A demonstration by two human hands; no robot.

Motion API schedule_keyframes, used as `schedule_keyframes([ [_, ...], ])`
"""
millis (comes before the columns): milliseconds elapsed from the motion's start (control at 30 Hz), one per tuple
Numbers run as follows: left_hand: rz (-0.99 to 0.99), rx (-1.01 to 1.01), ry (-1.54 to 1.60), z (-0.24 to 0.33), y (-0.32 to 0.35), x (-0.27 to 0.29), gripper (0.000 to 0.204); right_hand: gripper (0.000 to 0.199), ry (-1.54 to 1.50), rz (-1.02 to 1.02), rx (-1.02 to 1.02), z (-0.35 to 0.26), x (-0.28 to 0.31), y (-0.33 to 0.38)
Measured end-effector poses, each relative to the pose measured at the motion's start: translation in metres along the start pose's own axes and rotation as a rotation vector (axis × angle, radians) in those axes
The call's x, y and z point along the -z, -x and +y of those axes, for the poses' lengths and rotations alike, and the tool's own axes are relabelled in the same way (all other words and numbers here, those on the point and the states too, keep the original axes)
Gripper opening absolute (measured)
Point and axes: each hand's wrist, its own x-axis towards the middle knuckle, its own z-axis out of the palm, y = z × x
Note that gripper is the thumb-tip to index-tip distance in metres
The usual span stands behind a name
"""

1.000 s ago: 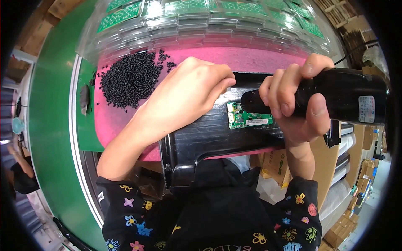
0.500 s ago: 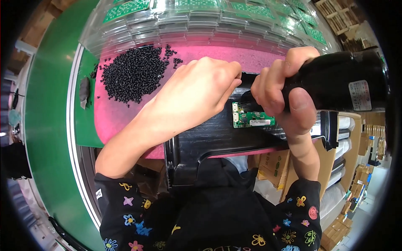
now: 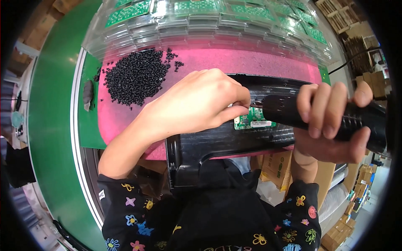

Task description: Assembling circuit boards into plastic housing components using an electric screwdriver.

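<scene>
My right hand (image 3: 328,119) is wrapped round a black electric screwdriver (image 3: 282,109), held nearly level with its narrow end pointing left. Thumb and fingertips of my left hand (image 3: 209,98) are pinched together right by that narrow end; whatever they hold is hidden. Below both lies a small green circuit board (image 3: 261,124), with a white label, on a black plastic housing (image 3: 226,142). My left hand and the screwdriver cover the board's upper part. The housing rests on a pink mat (image 3: 201,58) and overhangs its near edge.
A heap of small black screws (image 3: 134,77) lies on the mat's left side. Stacked clear trays (image 3: 201,29) holding green circuit boards line the back. A dark scrap (image 3: 88,95) sits on the green table (image 3: 58,104). Cardboard boxes (image 3: 276,169) stand below at right.
My right hand has swung the screwdriver lower, and its tip now shows beside my left fingertips. My left hand has shifted slightly right and down, over the board's left end.
</scene>
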Motion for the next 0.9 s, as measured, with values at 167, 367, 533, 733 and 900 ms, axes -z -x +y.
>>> schedule_keyframes([
  [167,0.065,-0.03,0.135,0.004,-0.002,-0.002,0.012,0.037,-0.026,0.148,0.104,-0.01,-0.004,0.003],
  [367,0.117,-0.052,0.208,0.012,-0.006,-0.005,0.011,0.037,-0.05,0.073,0.156,-0.017,0.0,0.003],
  [533,0.135,-0.078,0.201,0.009,-0.005,-0.009,0.012,0.039,-0.062,0.053,0.168,-0.012,-0.002,0.004],
  [733,0.151,-0.135,0.073,0.008,-0.005,-0.005,0.008,0.041,-0.025,0.042,0.113,-0.014,-0.003,0.01],
  [900,0.24,-0.178,-0.093,0.009,-0.008,-0.007,0.01,0.04,0.164,0.089,0.028,-0.034,0.003,0.017],
])
